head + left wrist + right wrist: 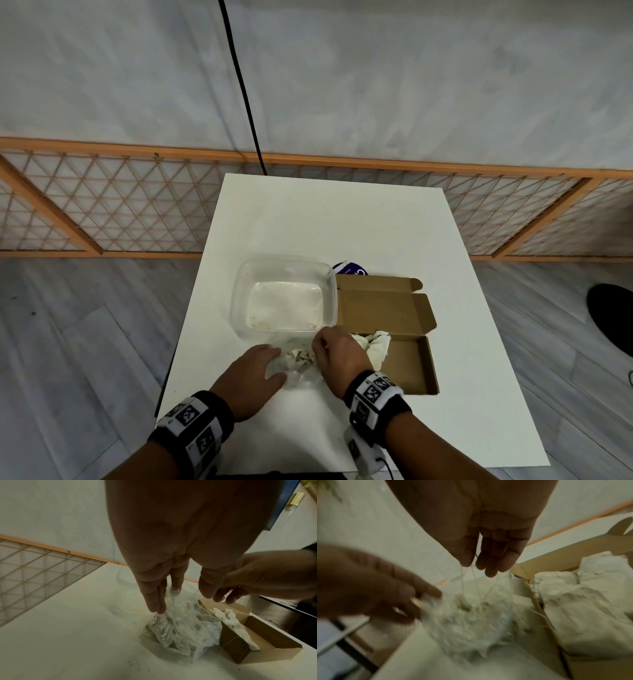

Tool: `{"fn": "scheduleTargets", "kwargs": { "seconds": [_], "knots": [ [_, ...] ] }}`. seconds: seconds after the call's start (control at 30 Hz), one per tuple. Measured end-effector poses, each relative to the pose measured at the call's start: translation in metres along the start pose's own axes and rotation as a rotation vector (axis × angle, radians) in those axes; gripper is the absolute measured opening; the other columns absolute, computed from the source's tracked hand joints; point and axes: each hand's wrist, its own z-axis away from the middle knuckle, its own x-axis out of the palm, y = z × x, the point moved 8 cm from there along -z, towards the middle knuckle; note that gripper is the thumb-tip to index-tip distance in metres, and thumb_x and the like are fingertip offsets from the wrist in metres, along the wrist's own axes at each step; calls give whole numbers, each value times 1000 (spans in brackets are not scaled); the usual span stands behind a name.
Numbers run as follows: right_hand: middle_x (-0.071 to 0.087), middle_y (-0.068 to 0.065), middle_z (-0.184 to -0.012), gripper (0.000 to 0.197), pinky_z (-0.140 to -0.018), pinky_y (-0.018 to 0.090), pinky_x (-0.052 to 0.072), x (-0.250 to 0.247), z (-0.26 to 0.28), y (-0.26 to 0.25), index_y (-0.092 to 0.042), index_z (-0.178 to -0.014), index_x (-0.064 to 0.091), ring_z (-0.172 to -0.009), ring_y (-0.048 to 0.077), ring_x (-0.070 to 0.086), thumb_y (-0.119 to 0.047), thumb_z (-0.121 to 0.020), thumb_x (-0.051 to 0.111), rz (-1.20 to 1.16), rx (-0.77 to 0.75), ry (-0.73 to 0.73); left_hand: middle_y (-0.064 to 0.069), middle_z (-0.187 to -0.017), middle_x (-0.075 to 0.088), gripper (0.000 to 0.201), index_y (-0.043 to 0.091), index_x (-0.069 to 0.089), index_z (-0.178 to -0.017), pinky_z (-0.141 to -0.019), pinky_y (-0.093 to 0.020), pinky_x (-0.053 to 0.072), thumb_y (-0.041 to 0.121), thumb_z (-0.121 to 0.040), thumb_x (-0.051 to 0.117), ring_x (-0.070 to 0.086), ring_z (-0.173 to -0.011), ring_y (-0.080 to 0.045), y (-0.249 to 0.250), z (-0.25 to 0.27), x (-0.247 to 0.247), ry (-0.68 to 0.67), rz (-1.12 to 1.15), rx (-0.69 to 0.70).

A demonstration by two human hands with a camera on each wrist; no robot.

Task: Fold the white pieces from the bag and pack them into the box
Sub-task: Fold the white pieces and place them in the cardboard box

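A clear plastic bag [294, 365] of white pieces lies on the white table [325, 222] between my hands. My left hand [274, 363] grips the bag's left edge, its fingertips [157, 609] down on the plastic. Just above the bag's right side, my right hand [471, 564] pinches thin pale strands [476, 582] that run down into the bag [467, 622]. To the right stands the open cardboard box [411, 370] with folded white pieces [373, 346] in its near-left end, also seen in the right wrist view [590, 601].
A clear plastic container [239, 301] stands just behind the bag, touching the box's raised lid [380, 308]. A blue round object [351, 269] peeks out behind them. A black cable [246, 102] hangs past the table's far edge. A wooden lattice fence [102, 205] runs behind.
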Motion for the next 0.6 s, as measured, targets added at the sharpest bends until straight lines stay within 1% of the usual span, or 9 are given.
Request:
{"fn": "scheduleTargets", "kwargs": {
  "seconds": [0.07,0.1,0.13,0.23,0.3,0.37,0.43,0.53,0.6],
  "knots": [
    [65,1,-89,15,-67,23,50,-21,9,-3,-22,-92,59,-72,9,62,-31,-102,53,-194,33,35,4,-161,38,58,24,46,-152,-118,-30,38,43,-99,62,47,-142,-16,-3,-1,-1,-20,-1,-10],
    [67,1,-83,14,-62,22,50,-29,13,-4,-24,-91,60,-66,7,62,-31,-102,54,-298,54,29,5,-160,40,57,25,46,-151,-116,-29,39,42,-98,63,49,-140,-15,-3,-2,-2,-25,7,-9],
    [70,3,-81,13,-61,23,53,-36,17,-7,-24,-91,61,-65,7,64,-30,-101,56,-396,69,20,6,-158,41,57,26,48,-150,-114,-28,41,42,-98,64,51,-136,-14,-4,-3,-2,-28,19,-10],
    [76,0,-89,10,-77,32,61,-58,24,-16,-21,-92,67,-80,13,73,-21,-100,61,-622,59,29,7,-155,45,56,26,50,-147,-106,-24,45,41,-96,67,56,-124,-12,-4,-4,-5,-30,55,-19],
    [77,5,-89,8,-78,31,59,-71,28,-24,-17,-95,68,-83,18,74,-17,-100,61,-746,44,25,7,-155,44,57,25,49,-148,-107,-23,43,41,-96,68,55,-126,-12,-2,-3,-5,-37,49,-23],
    [76,8,-85,8,-75,27,57,-84,32,-34,-15,-97,67,-81,21,74,-15,-101,61,-799,11,30,5,-158,42,59,25,48,-148,-112,-22,37,43,-96,68,49,-136,-12,1,-2,-8,-36,11,-19],
    [75,9,-82,8,-74,30,58,-98,37,-45,-16,-97,67,-78,23,73,-14,-101,61,-812,-40,41,4,-158,41,60,25,48,-147,-112,-20,32,46,-95,68,43,-142,-12,11,3,-15,-19,-44,-8],
    [72,8,-77,6,-73,42,60,-115,43,-58,-16,-97,66,-72,23,70,-14,-100,61,-843,-114,44,8,-155,43,65,29,51,-144,-110,-23,34,58,-88,69,45,-140,-13,41,15,-37,64,-190,72],
    [72,7,-77,7,-73,42,60,-126,49,-68,-15,-97,67,-72,22,69,-11,-100,62,-840,-156,48,17,-150,46,72,35,49,-144,-110,-23,38,67,-82,69,47,-135,-5,71,24,-49,101,-169,190]
  ]
}}
